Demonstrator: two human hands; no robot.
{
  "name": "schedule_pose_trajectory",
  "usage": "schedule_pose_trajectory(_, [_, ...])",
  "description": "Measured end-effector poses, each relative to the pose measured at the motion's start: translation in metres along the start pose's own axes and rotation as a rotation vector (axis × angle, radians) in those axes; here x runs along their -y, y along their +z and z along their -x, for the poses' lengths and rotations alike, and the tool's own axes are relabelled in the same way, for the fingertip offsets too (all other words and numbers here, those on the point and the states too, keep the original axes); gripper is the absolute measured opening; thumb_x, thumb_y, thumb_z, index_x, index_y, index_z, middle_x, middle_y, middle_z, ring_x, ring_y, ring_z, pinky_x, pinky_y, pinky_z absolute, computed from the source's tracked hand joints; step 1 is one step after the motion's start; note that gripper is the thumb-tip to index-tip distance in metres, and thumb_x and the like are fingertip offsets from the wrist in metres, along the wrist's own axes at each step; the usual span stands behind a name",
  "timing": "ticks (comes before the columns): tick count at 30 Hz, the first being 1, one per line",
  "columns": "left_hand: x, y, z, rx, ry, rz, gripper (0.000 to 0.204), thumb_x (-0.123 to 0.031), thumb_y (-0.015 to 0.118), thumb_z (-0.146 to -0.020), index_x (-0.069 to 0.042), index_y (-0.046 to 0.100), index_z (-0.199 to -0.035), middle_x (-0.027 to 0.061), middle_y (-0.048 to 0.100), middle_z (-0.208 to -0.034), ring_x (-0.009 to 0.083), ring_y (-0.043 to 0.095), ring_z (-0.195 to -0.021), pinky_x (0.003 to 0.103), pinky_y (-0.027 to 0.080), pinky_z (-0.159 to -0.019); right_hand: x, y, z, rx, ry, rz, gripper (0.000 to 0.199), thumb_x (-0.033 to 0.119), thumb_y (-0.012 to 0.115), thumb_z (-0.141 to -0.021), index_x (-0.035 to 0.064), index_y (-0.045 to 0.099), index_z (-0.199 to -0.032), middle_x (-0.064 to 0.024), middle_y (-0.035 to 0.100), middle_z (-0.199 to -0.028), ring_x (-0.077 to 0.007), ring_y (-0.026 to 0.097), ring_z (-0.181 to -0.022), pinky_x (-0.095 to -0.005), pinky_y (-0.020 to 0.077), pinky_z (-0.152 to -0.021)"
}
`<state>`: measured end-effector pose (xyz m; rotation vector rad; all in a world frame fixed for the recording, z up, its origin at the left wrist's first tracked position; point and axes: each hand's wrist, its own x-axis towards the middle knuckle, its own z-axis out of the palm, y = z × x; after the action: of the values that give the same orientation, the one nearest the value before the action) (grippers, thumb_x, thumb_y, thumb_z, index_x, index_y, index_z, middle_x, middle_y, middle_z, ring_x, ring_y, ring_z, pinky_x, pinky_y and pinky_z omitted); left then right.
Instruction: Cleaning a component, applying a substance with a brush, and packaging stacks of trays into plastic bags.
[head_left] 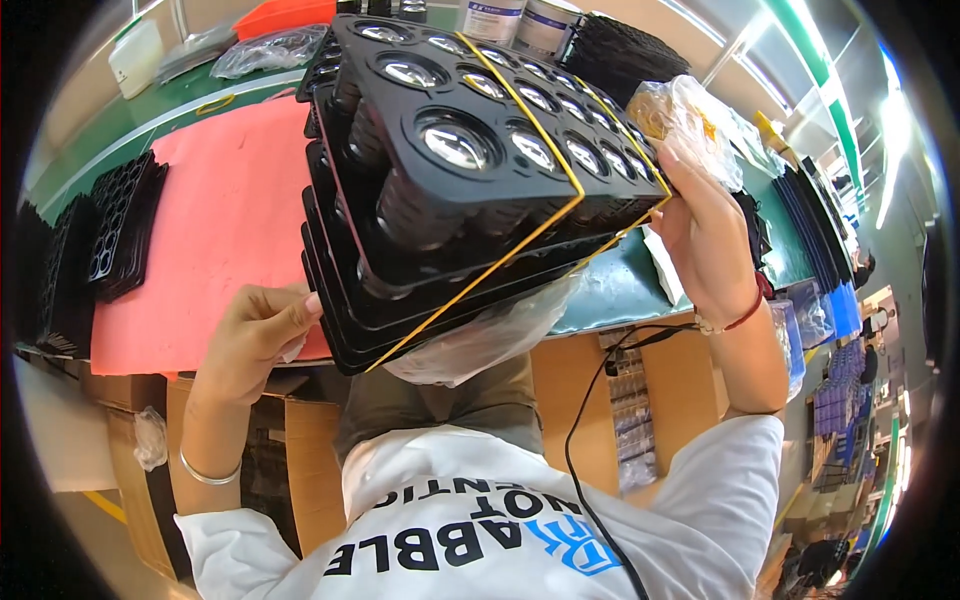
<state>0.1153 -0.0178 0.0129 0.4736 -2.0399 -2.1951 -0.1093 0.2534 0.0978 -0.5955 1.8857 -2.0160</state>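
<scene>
A tilted stack of black plastic trays (400, 215) fills the middle, raised over the table's near edge. Its top tray has round pockets with shiny, clear lens-like pieces (455, 145) in them. Two yellow rubber bands (540, 135) run across the top and down the near side. At the stack's right corner, my right hand (705, 225) grips its edge, close to one band. My left hand (262, 325) is closed with its thumb against the lower left edge; its other fingers are partly hidden. Beneath the stack hangs a clear plastic bag (480, 335).
A pink sheet (225, 215) covers the left of the green table (625, 290). More black trays (125, 225) stand on the left, and dark ones (625, 55) at the back. Cans (545, 25) stand behind. A black cable (575, 425) hangs before me; cardboard boxes (570, 400) are below.
</scene>
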Motion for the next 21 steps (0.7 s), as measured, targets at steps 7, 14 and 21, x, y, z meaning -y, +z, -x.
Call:
schedule_pose_trajectory(7, [-0.003,-0.001,0.008,-0.014,-0.088,-0.130,0.036,-0.027,0.057,-0.094,0.003,0.066,-0.076,-0.0035,0.042,-0.060,0.0034,0.028,-0.052,0.024,0.020,-0.048,-0.005,0.000,-0.002,0.066,-0.079,0.033,0.035,0.029,0.051,-0.095,0.0043,0.058,-0.119,0.0012,0.060,-0.107,-0.0071,0.052,-0.095,-0.0240,0.0360,-0.081])
schedule_pose_trajectory(14, [-0.004,0.006,0.013,-0.011,-0.038,-0.177,0.033,-0.023,0.053,-0.096,0.006,0.066,-0.095,0.0022,0.060,-0.084,0.0071,0.050,-0.079,0.023,0.041,-0.070,-0.020,0.000,-0.010,0.074,-0.140,-0.074,0.040,0.030,0.046,-0.097,0.0008,0.055,-0.123,-0.0040,0.060,-0.113,-0.0123,0.053,-0.099,-0.0274,0.0368,-0.087])
schedule_pose_trajectory(21, [-0.011,0.007,0.010,-0.028,-0.096,-0.267,0.029,-0.018,0.053,-0.095,0.008,0.064,-0.097,0.0070,0.061,-0.097,0.0092,0.053,-0.088,0.024,0.043,-0.077,-0.056,0.000,0.020,-0.454,-1.272,0.763,0.041,0.032,0.045,-0.093,-0.0005,0.056,-0.115,-0.0137,0.061,-0.107,-0.0256,0.056,-0.097,-0.0349,0.0408,-0.089])
